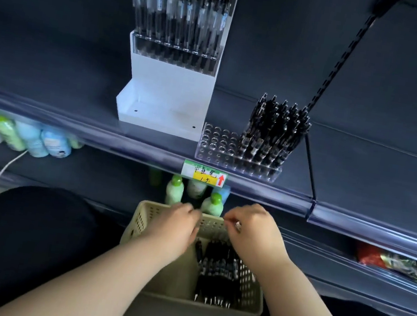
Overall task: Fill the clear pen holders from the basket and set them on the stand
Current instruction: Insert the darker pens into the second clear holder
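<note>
- The stand (168,91), up ahead of my hands, carries one full holder (180,16) on its top step. Its lower step is bare.
- The basket (136,225) sits right under both hands, with plenty of pens (217,268) left in it.
- The second clear holder (220,143), on the shelf just beyond my right hand (253,230), looks about half filled.
- My left hand (180,224) and right hand curl over the basket's far end. I cannot tell whether either grips a pen.
</note>
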`<state>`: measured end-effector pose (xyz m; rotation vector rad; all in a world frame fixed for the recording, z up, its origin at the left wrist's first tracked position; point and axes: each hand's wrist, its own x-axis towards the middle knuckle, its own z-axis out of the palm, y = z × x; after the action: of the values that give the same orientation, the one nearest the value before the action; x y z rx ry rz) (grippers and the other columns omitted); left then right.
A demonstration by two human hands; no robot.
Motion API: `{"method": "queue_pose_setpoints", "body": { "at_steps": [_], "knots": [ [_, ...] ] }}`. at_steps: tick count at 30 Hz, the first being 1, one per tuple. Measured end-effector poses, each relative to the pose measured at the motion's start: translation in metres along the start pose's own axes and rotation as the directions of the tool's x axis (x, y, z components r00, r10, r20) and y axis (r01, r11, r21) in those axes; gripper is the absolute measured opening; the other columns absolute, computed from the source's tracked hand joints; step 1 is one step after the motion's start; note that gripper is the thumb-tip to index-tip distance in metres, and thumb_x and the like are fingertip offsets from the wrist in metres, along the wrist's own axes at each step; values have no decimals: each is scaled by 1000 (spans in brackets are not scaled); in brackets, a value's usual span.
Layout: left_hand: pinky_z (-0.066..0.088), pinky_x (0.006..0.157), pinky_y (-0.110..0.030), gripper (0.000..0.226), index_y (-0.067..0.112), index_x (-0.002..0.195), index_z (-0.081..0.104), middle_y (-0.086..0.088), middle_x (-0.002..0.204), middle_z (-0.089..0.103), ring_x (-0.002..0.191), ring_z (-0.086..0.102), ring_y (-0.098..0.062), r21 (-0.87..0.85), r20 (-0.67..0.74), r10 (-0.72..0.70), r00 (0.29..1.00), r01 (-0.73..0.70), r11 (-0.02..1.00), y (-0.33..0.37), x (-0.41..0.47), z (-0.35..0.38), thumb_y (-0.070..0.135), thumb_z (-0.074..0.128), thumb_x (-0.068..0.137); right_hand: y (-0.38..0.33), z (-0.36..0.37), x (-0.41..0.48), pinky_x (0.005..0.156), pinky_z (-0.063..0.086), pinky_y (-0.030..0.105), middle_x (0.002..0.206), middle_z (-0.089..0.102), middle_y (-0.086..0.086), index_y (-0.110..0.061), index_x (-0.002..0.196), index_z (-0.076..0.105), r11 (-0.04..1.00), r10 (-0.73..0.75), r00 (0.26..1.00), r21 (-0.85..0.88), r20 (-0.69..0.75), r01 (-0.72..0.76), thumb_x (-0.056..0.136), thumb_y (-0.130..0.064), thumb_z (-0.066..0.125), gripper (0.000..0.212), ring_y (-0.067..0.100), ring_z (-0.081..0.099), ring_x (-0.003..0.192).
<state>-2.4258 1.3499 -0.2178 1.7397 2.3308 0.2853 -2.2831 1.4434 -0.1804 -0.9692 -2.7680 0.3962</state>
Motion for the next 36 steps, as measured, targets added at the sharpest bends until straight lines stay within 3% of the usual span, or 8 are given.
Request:
{"method": "queue_pose_setpoints", "body": {
  "at_steps": [5, 10, 15, 21, 25, 28, 33, 36],
  "knots": [
    [40, 93, -28, 33, 11, 127, 52, -11, 132, 51, 119, 50, -27, -38, 385, -297, 874, 336, 941, -19, -15, 41, 14, 41, 96, -9, 35, -11, 79, 49, 31, 97, 66, 2, -21, 94, 67, 985, 164, 958, 11, 233, -171, 87, -21, 50, 18, 22, 57, 93],
    [37, 88, -27, 35, 15, 123, 56, -12, 131, 54, 118, 51, -29, -117, 474, -447, 759, 557, 822, -35, -15, 66, 29, 40, 96, -10, 73, -8, 73, 48, 30, 97, 67, 6, -20, 92, 66, 955, 283, 859, -47, 426, -291, 87, -19, 48, 19, 28, 62, 90],
    [36, 94, -31, 37, 15, 128, 50, -11, 134, 51, 120, 49, -31, -169, 459, -465, 757, 588, 791, -37, -2, 81, 30, 35, 99, -3, 109, 8, 79, 50, 34, 104, 65, 8, -16, 97, 64, 930, 359, 799, -117, 482, -347, 88, -12, 47, 20, 27, 60, 98],
    [45, 96, -39, 39, 4, 132, 45, -16, 135, 46, 120, 50, -32, -96, 389, -563, 729, 640, 763, -37, 14, 99, 0, 34, 94, 1, 147, 21, 81, 46, 33, 115, 62, 6, -17, 111, 60, 898, 440, 755, -211, 486, -387, 91, -11, 44, 26, 26, 59, 107],
    [46, 89, -38, 42, 3, 134, 39, -16, 136, 41, 118, 50, -31, 117, 367, -461, 808, 451, 885, -41, 23, 113, -3, 32, 93, 1, 161, 27, 75, 44, 31, 116, 63, 5, -15, 113, 58, 866, 495, 756, -316, 429, -388, 92, -6, 36, 32, 24, 60, 106],
    [47, 85, -38, 43, 4, 134, 40, -15, 136, 40, 117, 50, -30, 214, 396, -428, 812, 372, 903, -39, 27, 120, -3, 33, 93, 3, 166, 31, 76, 43, 31, 117, 62, 5, -14, 115, 58, 848, 521, 739, -356, 426, -392, 92, -7, 35, 34, 24, 60, 107],
    [45, 90, -39, 39, 9, 133, 41, -11, 136, 41, 121, 47, -28, 165, 417, -425, 803, 393, 904, -40, 28, 122, 8, 39, 94, -2, 170, 36, 69, 39, 28, 111, 65, 2, -19, 108, 62, 843, 538, 709, -310, 455, -440, 89, -26, 49, 24, 23, 62, 103],
    [44, 91, -37, 34, 11, 128, 44, -10, 132, 47, 121, 48, -26, 101, 350, -411, 842, 402, 910, -38, 24, 119, 13, 40, 94, -6, 166, 36, 68, 37, 28, 110, 64, 2, -19, 106, 58, 853, 522, 745, -236, 415, -465, 88, -40, 48, 30, 24, 61, 102]
  ]
}}
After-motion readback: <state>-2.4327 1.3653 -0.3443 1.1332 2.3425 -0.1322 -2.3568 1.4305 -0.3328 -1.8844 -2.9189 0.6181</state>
